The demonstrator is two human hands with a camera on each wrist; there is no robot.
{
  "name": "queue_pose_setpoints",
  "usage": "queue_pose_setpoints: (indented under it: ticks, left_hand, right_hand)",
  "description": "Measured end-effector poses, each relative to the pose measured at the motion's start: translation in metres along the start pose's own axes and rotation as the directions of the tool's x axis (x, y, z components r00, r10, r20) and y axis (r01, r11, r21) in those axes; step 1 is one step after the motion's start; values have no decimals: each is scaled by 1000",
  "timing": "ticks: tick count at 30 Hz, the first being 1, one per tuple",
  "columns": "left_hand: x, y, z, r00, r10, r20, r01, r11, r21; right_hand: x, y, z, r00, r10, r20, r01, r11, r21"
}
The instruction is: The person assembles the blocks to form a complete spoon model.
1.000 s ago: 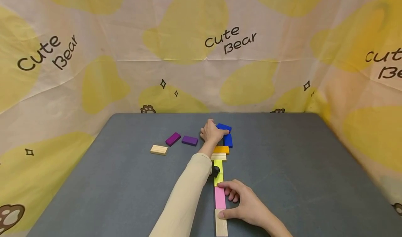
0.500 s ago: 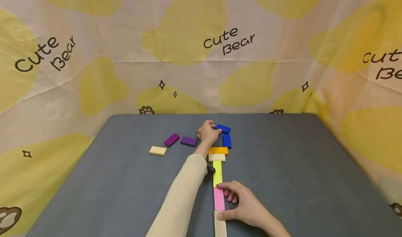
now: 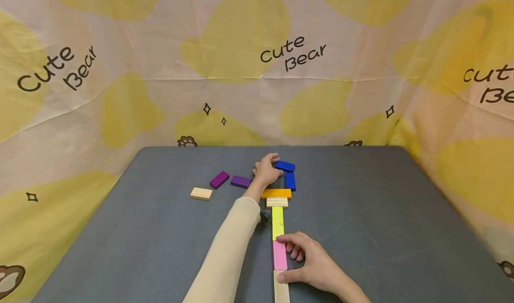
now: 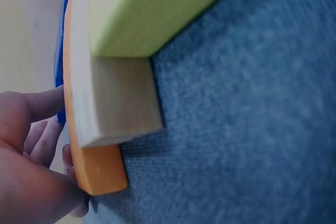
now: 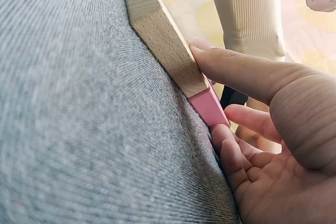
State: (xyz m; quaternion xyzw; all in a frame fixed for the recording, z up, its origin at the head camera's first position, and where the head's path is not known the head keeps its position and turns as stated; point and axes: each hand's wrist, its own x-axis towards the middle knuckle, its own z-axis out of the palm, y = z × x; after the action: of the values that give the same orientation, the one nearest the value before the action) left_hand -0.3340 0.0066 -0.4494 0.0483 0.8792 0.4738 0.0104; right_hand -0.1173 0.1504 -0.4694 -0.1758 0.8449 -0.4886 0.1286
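Note:
A row of flat blocks runs away from me in the head view: plain wood (image 3: 282, 289), pink (image 3: 279, 255), yellow (image 3: 278, 222), then a wood crosspiece (image 3: 277, 202) and an orange block (image 3: 277, 194). At the far end, my left hand (image 3: 266, 171) has thumb and finger on either side of the left end of a blue block (image 3: 285, 166). A second blue block (image 3: 290, 181) lies just nearer. My right hand (image 5: 294, 135) stays beside the row, its thumb resting on the near wood block (image 5: 168, 40) and its index finger at the pink block (image 5: 209, 107).
Left of the row lie a violet block (image 3: 241, 181), a magenta block (image 3: 219, 180) and a plain wood block (image 3: 201, 193) on the grey table (image 3: 361, 213). A printed curtain (image 3: 241, 35) stands behind the table. The left sleeve (image 3: 225, 249) passes close along the row.
My left thumb has drawn back to the left along the far blue block. That block has turned slightly and lies straighter across. The right hand stays in place.

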Motion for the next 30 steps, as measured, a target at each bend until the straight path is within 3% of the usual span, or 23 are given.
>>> queue_pose_setpoints:
  ticks: [7,17,24,30]
  left_hand:
    - [0,-3,-5,999,-2,-55,2,1000,-2]
    - [1,-6,-9,998,0,-55,3,999,51]
    - [0,-10,-17,996,54,-75,-49,996,70]
    - [-3,-15,-34,990,102,-94,-101,995,18]
  right_hand:
    - [0,0,0,1000,-2,10,2,1000,19]
    - [0,-1,-1,1000,9,15,-9,1000,7]
    - [1,-2,-1,1000,16,23,-16,1000,9]
    - [1,-3,-1,999,28,28,-28,999,15]
